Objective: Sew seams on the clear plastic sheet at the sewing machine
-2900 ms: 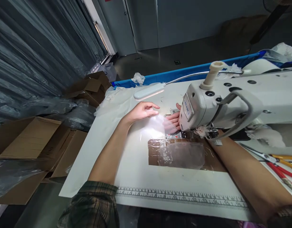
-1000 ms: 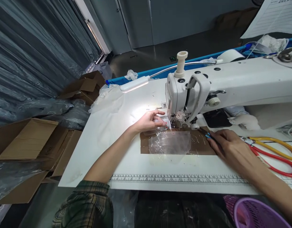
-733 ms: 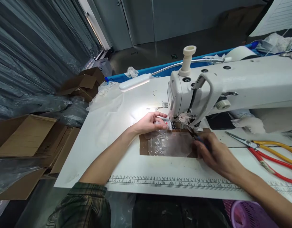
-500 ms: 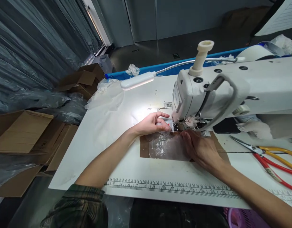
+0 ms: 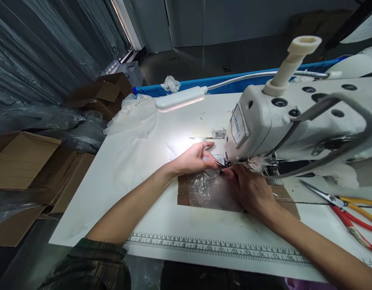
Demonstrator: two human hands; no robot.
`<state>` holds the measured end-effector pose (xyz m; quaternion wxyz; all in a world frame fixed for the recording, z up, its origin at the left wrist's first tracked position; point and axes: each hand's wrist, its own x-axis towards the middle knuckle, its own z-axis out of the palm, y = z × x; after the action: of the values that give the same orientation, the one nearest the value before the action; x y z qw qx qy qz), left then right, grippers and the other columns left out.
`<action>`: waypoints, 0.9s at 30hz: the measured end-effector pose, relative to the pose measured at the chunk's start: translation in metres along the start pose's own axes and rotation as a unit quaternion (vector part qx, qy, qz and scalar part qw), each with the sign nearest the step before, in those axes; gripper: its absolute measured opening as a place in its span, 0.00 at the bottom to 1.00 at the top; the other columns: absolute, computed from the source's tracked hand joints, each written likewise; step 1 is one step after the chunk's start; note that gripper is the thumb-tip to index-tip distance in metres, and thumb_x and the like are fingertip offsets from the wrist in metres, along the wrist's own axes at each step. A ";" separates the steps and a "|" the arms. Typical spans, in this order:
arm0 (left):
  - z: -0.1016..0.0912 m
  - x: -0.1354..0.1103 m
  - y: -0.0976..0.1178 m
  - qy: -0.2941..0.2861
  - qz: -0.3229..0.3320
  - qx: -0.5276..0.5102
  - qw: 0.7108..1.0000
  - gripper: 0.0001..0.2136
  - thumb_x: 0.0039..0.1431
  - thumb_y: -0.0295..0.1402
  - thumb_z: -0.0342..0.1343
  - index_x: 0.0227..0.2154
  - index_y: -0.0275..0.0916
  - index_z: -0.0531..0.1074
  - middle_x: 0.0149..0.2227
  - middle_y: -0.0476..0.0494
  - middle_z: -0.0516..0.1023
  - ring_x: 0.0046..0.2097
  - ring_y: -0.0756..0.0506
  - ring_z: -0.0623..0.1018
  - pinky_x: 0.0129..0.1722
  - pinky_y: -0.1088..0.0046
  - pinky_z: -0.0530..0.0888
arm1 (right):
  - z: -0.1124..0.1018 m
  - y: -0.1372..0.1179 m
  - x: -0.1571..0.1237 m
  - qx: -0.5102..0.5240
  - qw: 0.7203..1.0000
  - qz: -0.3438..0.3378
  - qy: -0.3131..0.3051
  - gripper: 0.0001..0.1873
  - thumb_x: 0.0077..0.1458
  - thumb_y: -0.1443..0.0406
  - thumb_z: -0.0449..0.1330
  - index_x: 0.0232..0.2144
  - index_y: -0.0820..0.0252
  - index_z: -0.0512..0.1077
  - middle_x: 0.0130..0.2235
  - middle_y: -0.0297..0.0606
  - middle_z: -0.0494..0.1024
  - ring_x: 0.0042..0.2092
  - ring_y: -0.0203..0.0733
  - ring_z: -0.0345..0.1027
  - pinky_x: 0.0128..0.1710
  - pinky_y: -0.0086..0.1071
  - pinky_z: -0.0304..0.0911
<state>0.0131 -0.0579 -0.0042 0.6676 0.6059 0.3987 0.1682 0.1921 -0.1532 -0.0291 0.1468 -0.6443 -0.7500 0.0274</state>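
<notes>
A white sewing machine stands at the right, its needle area just above the bed. My left hand is left of the needle, thumb and fingers pinched together. A thin dark pointed piece shows between its fingertips and the needle; its kind is unclear. My right hand is curled low at the right of the needle, thumb and forefinger close together, with whatever they grip hidden. Clear plastic film lies under and between both hands, over a brown patch on the table.
Scissors with red and yellow handles lie right of my right hand. A lamp on a bendable arm hangs over the white table. A printed ruler runs along the front edge. Cardboard boxes stand at the left.
The view has shifted, so the machine head looks larger and nearer. A thin dark piece now shows at my left fingertips. My right fingers have moved slightly left, closer to the left hand.
</notes>
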 end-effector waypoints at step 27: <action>0.004 -0.006 0.002 0.032 0.007 0.007 0.999 0.42 0.51 0.26 0.66 0.65 0.29 0.49 0.30 0.43 0.81 0.33 0.48 0.78 0.37 0.71 0.71 | 0.001 -0.002 0.005 -0.012 1.000 0.023 0.015 0.23 0.66 0.52 0.45 0.33 0.59 0.73 0.30 0.44 0.80 0.29 0.47 0.73 0.25 0.33 0.53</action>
<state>0.0134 -0.0646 -0.0006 0.6486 0.6081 0.4168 0.1895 0.1889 -0.1487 -0.0290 0.1494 -0.6631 -0.7333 0.0125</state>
